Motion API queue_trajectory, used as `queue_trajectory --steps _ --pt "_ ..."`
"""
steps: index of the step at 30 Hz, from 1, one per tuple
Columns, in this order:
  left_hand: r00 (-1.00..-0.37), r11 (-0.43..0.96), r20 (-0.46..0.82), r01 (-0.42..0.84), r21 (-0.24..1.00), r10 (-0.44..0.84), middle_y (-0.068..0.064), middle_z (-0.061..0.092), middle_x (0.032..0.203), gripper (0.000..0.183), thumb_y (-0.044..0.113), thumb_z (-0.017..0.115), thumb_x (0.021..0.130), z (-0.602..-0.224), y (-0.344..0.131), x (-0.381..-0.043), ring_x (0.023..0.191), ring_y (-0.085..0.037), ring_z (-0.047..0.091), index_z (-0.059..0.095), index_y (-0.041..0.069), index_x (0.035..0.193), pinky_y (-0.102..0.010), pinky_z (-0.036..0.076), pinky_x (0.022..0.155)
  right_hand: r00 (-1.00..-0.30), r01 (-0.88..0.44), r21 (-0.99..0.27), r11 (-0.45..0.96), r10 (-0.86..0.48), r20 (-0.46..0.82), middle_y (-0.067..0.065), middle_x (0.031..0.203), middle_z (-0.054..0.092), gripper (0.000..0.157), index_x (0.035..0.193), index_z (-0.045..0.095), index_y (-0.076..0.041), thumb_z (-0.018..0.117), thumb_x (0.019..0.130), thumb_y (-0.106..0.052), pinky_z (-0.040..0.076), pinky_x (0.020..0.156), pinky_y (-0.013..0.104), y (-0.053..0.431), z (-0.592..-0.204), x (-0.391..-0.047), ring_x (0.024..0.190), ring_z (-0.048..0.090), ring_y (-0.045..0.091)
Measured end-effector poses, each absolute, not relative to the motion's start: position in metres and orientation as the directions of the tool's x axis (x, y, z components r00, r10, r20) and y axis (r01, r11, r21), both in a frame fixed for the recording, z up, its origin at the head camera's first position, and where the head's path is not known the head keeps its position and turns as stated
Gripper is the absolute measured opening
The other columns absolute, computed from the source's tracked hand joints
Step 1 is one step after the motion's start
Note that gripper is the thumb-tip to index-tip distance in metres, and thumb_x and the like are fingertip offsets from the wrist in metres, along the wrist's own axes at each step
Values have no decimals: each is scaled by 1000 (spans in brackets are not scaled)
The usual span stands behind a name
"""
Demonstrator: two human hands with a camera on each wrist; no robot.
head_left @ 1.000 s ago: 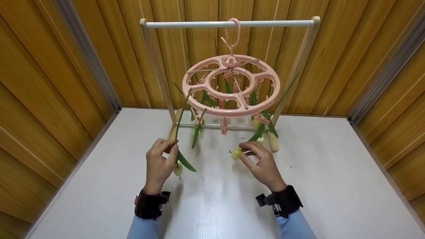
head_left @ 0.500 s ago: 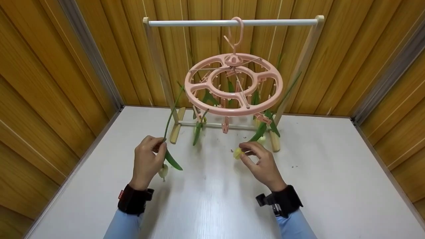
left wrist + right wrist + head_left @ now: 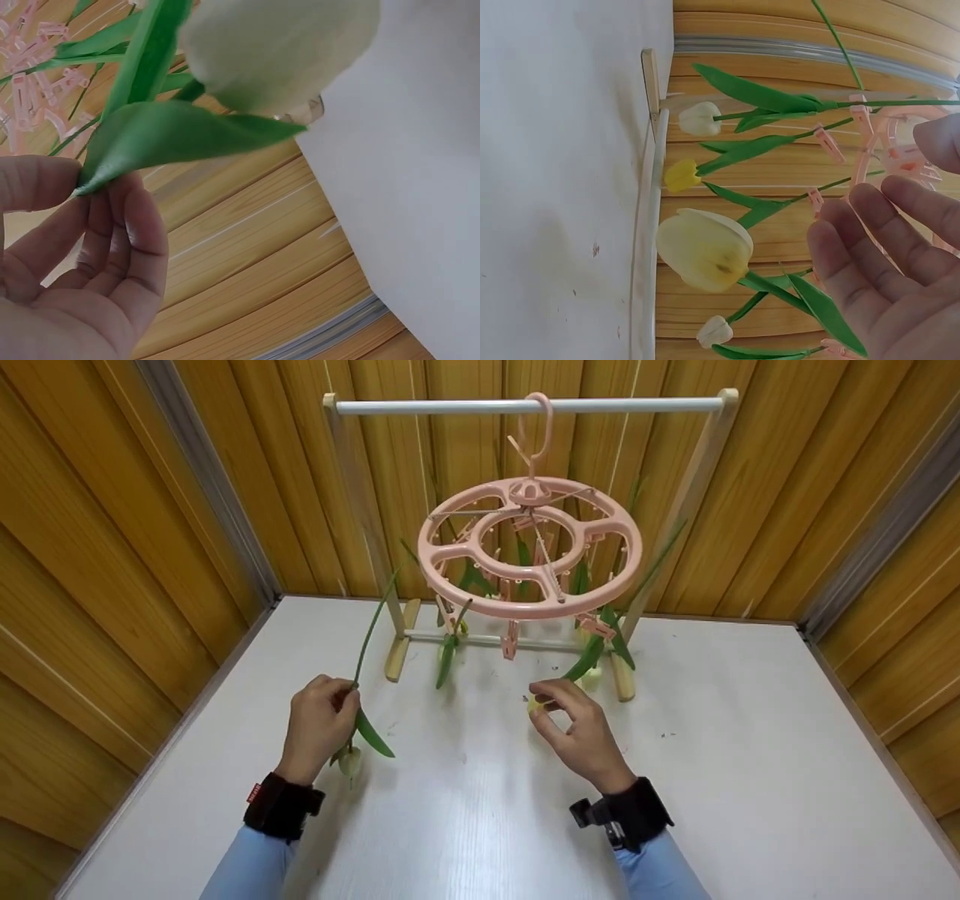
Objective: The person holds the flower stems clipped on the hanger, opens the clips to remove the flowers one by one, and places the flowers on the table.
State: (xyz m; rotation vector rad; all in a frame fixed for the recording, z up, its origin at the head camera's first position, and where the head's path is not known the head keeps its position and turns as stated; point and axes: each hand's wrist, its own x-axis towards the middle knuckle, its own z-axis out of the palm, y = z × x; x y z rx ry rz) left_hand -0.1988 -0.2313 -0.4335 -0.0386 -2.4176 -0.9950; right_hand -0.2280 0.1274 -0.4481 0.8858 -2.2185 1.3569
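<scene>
Hands (image 3: 315,727) over white tbl (image 3: 450,832) — specks (image 3: 596,249) — wood-plank walls (image 3: 112,585) L/R/behind.

Head view downward, close wrist views

A white worktop (image 3: 465,825) with faint wood grain carries a wood-legged hanging rack (image 3: 450,406), which stands near the back edge on two pale wooden feet, the left foot (image 3: 398,656) and the right foot (image 3: 623,682), both running roughly front to back. Small dark specks (image 3: 667,734) are scattered around and in front of the right foot, some toward the right edge. Soft shadows fall across the middle and toward the front edge.
</scene>
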Motion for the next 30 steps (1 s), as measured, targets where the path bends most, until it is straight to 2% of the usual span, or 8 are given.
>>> queue_trajectory --steps 6,15,20,30 --pt "-897 745 413 168 646 -156 -15 66 79 14 -4 66 91 -436 -236 -207 70 -24 60 77 -9 97 -28 48 61 -683 -730 -605 318 -345 644 15 116 68 32 123 69 2 72 91 3 58 84 40 121 -455 -229 102 68 29" --pt "-956 747 253 60 662 -147 -17 70 88 17 2 62 94 -440 -246 -215 81 -28 65 77 -7 98 -36 52 69 -659 -751 -586 302 -386 645 14 120 67 35 127 67 2 71 93 1 57 85 44 110 -463 -226 104 66 30" --pt "-974 757 189 30 652 -124 -17 73 90 19 3 61 95 -444 -253 -220 83 -29 67 77 -6 97 -37 55 70 -642 -767 -550 332 -412 647 13 122 66 36 129 66 1 72 93 -2 56 86 40 102 -466 -223 105 64 28" --pt "-987 779 104 -31 626 -122 -21 75 93 21 3 60 93 -454 -265 -231 80 -28 69 77 -9 97 -39 56 69 -615 -788 -490 372 -459 641 15 124 66 36 127 66 2 73 93 -7 54 97 46 84 -469 -224 118 63 28"
